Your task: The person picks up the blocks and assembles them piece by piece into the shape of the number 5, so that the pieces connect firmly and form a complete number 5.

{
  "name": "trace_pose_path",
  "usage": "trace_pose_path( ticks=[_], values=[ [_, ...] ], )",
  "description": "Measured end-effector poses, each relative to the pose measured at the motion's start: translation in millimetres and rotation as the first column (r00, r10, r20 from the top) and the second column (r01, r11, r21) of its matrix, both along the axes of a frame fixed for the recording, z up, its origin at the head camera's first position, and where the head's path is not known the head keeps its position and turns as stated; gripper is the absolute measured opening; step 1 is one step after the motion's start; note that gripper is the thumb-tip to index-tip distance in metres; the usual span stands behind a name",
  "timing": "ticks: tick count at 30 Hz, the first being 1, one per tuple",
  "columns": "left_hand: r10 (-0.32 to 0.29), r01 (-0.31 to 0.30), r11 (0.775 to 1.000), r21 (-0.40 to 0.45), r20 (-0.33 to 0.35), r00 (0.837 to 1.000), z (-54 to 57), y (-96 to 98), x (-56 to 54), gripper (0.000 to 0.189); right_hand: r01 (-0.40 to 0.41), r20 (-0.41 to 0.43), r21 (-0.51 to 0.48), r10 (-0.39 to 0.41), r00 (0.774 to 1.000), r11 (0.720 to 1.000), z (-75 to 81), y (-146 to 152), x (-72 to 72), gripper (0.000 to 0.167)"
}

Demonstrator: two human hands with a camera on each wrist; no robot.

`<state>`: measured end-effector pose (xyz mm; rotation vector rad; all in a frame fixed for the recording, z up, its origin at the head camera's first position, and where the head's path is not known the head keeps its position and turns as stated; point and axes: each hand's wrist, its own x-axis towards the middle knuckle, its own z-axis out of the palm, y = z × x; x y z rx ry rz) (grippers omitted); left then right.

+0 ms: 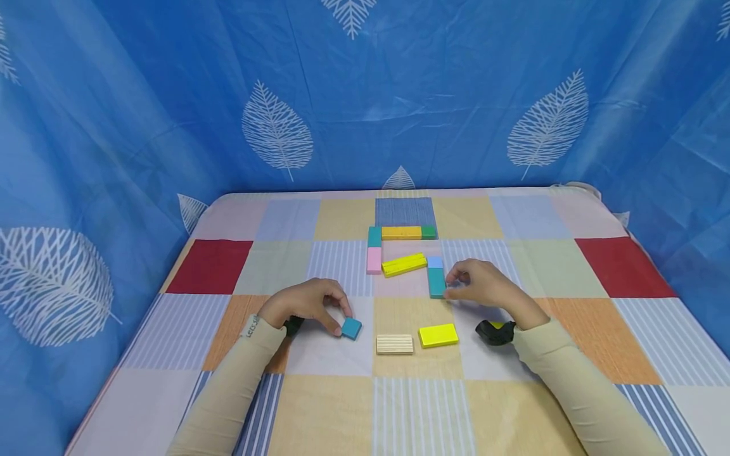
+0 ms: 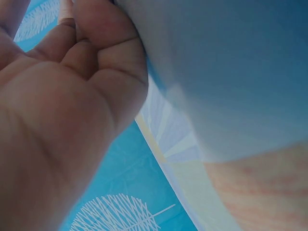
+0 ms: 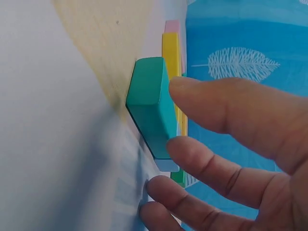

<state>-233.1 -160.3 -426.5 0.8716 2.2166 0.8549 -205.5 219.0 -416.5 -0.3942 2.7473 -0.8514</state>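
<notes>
My left hand (image 1: 310, 301) pinches a small blue block (image 1: 352, 328) at its corner, thumb on the near left side and a finger on the far side. In the left wrist view the left hand (image 2: 62, 96) has bent fingers, and the block cannot be seen. On the right, my right hand (image 1: 481, 288) has its thumb and fingertips at the right side of a teal block (image 3: 149, 96), not wrapped around it. A light blue block (image 1: 435, 261) adjoins the teal one. Beside them lies a slanted yellow block (image 1: 404, 265).
Farther back, a teal block (image 1: 374, 236), a pink block (image 1: 373, 260), a yellow-orange block (image 1: 401, 233) and a green block (image 1: 428, 232) form a corner. Nearer me lie a striped wooden block (image 1: 395, 344) and a bright yellow block (image 1: 438, 335) on the patchwork cloth (image 1: 422, 411).
</notes>
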Motion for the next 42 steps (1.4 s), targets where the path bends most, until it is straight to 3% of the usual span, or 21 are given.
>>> trace_pose_path(
  ticks=[10, 18, 25, 32, 36, 42],
  values=[
    [0.017, -0.017, 1.000, -0.016, -0.003, 1.000, -0.7, 0.3, -0.4, 0.023, -0.065, -0.009, -0.092, 0.064, 0.998, 0.994, -4.7, 8.1, 0.9, 0.028],
    [0.034, -0.034, 0.999, -0.022, 0.000, 0.999, 1.3, 0.7, 1.4, 0.023, -0.156, -0.023, -0.188, 0.154, 0.988, 0.970, -8.3, 11.7, 5.7, 0.025],
    [0.040, -0.040, 0.999, -0.025, 0.007, 0.999, 0.8, 1.3, 1.5, 0.023, -0.293, -0.013, -0.270, 0.301, 0.954, 0.917, -9.8, 11.7, 9.3, 0.026],
    [0.048, -0.048, 0.998, -0.036, 0.001, 0.999, -0.9, 1.2, 1.2, 0.023, -0.376, 0.068, -0.368, 0.427, 0.901, 0.851, -10.7, 14.3, 10.1, 0.024],
    [0.049, -0.049, 0.998, -0.042, -0.003, 0.999, -0.8, 1.3, 1.2, 0.023, -0.394, 0.098, -0.377, 0.459, 0.883, 0.838, -11.2, 14.0, 12.3, 0.022],
    [0.040, -0.040, 0.999, -0.035, -0.001, 0.999, 0.2, 0.5, 1.4, 0.023, -0.419, 0.109, -0.323, 0.473, 0.874, 0.849, -12.5, 7.5, 16.6, 0.022]
  ],
)
